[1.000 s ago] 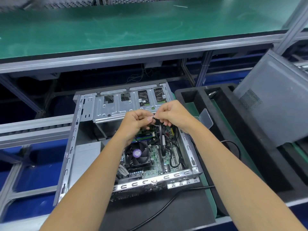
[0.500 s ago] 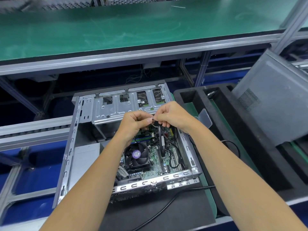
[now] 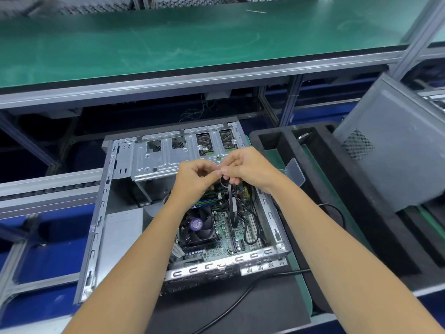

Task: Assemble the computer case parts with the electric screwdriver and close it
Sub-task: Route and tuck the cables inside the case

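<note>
Green-topped workbench (image 3: 168, 44) behind open computer case (image 3: 101, 213), fingers (image 3: 216, 173) of both hands pinching a cable (image 3: 232, 203).

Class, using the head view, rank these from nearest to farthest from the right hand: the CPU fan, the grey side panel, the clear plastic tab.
From the right hand:
1. Clear plastic tab, just right.
2. CPU fan, below, inside the case.
3. Grey side panel, far right.

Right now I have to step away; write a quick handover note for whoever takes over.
Left hand and right hand meet over the open computer case, both pinching a thin cable above the motherboard.
Side panel leans at the right, not yet fitted.
Electric screwdriver: not in view.
Done: case lies open, fan and board inside.
Left: finish the cable, drive screws, close the case.
</note>
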